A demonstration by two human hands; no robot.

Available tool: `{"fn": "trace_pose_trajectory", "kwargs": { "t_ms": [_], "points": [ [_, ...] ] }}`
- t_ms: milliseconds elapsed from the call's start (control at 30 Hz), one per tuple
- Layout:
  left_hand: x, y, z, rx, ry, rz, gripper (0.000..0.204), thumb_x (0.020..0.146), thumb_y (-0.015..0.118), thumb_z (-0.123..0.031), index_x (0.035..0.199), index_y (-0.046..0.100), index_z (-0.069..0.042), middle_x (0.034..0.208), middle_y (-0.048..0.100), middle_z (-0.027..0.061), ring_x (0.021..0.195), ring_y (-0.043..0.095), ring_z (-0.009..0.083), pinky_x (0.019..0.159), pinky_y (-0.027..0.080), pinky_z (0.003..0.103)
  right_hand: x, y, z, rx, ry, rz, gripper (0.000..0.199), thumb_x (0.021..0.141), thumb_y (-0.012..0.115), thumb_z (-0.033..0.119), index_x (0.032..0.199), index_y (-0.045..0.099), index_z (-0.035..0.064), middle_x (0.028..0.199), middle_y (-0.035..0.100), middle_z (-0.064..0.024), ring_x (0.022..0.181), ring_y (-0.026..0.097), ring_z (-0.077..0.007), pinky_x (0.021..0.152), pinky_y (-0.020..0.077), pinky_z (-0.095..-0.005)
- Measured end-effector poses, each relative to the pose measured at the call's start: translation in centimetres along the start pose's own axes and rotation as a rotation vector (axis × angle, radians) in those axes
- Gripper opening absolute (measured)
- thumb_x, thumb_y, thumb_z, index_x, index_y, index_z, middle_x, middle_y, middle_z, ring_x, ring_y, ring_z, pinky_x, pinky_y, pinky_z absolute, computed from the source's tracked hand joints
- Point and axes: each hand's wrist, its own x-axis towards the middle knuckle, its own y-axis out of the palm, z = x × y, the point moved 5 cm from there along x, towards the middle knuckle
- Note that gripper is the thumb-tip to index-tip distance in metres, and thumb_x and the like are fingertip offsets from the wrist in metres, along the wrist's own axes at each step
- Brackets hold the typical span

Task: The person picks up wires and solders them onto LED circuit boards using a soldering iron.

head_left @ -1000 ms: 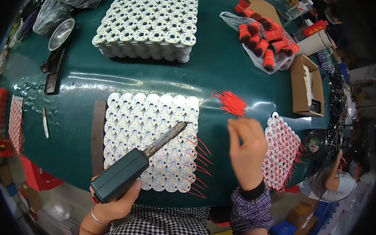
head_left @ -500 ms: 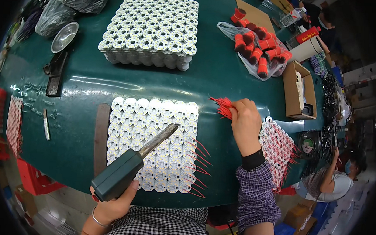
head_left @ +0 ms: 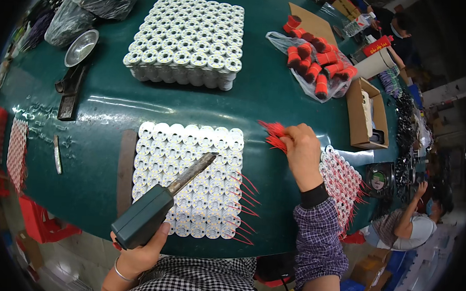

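Observation:
My left hand [head_left: 145, 254] is closed around the dark green handle of a soldering iron [head_left: 186, 179]. Its metal tip reaches up and to the right over a panel of round white LED boards [head_left: 155, 165]. Several thin red wires stick out from the panel's right edge. To the right of the panel, my right hand [head_left: 302, 152] pinches a bundle of short red wires [head_left: 275, 134] just above the green table. A second panel of round boards [head_left: 339, 180], covered with red wires, lies beside my right wrist and is partly hidden by the sleeve.
A tall stack of board panels [head_left: 185, 43] stands at the back. Bundled red wires [head_left: 322, 60] lie on a plastic bag near an open cardboard box [head_left: 358, 118]. A metal bowl [head_left: 81, 48], a flat bar [head_left: 126, 166] and another wired panel [head_left: 17, 152] are leftward. Other people sit at right.
The whole view has shifted slightly. Both hands keep nearly the same place, still holding the soldering iron and the red wires.

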Motion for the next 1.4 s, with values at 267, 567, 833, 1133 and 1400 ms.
{"fn": "trace_pose_trajectory", "kwargs": {
  "t_ms": [267, 567, 833, 1133, 1400],
  "points": [
    [-0.7, -1.9, 3.3, 0.014, 0.110, -0.102, 0.044, 0.083, 0.071, 0.009, 0.125, 0.061, 0.004, 0.105, 0.069, 0.0108, 0.056, 0.053, 0.0092, 0.048, 0.043, 0.023, 0.3, 0.4, 0.6, -0.082, -0.020, -0.001, 0.007, 0.082, 0.062, 0.011, 0.079, 0.068, 0.0109, 0.083, 0.064, -0.0072, 0.086, 0.064, -0.0273, 0.072, 0.0483, -0.0417],
    [0.6, -1.9, 5.0, -0.081, 0.046, -0.090, 0.048, 0.083, 0.066, 0.009, 0.130, 0.056, 0.005, 0.109, 0.068, 0.0150, 0.053, 0.051, 0.0095, 0.044, 0.039, 0.023, -0.5, 0.1, 1.1, -0.183, -0.053, -0.044, 0.004, 0.079, 0.063, 0.005, 0.082, 0.065, 0.0069, 0.081, 0.062, -0.0072, 0.086, 0.063, -0.0242, 0.076, 0.0451, -0.0377],
    [0.6, -1.9, 3.9, -0.051, 0.047, -0.089, 0.045, 0.083, 0.067, 0.008, 0.127, 0.057, 0.005, 0.109, 0.068, 0.0142, 0.054, 0.052, 0.0096, 0.044, 0.039, 0.023, -0.1, 0.6, 0.6, 0.055, 0.020, -0.082, 0.007, 0.078, 0.061, 0.001, 0.084, 0.066, 0.0016, 0.084, 0.059, -0.0126, 0.087, 0.061, -0.0300, 0.075, 0.0509, -0.0431],
    [-0.2, -0.7, 1.6, -0.030, 0.025, -0.121, 0.042, 0.081, 0.071, 0.008, 0.122, 0.061, 0.005, 0.097, 0.068, 0.0116, 0.057, 0.055, 0.0099, 0.048, 0.043, 0.024, 0.6, -3.2, 1.6, 0.097, -0.078, -0.017, 0.016, 0.075, 0.065, -0.002, 0.087, 0.075, 0.0044, 0.082, 0.066, -0.0131, 0.079, 0.067, -0.0334, 0.069, 0.0539, -0.0432],
    [-0.2, -1.1, 1.1, -0.008, 0.050, -0.018, 0.038, 0.082, 0.073, 0.007, 0.119, 0.064, 0.004, 0.094, 0.066, 0.0086, 0.059, 0.054, 0.0088, 0.050, 0.044, 0.023, 0.6, -4.2, 6.3, -0.176, -0.303, 0.289, 0.004, 0.073, 0.068, 0.004, 0.071, 0.069, 0.0070, 0.078, 0.066, -0.0119, 0.076, 0.069, -0.0291, 0.064, 0.0512, -0.0419]
  ]
}}
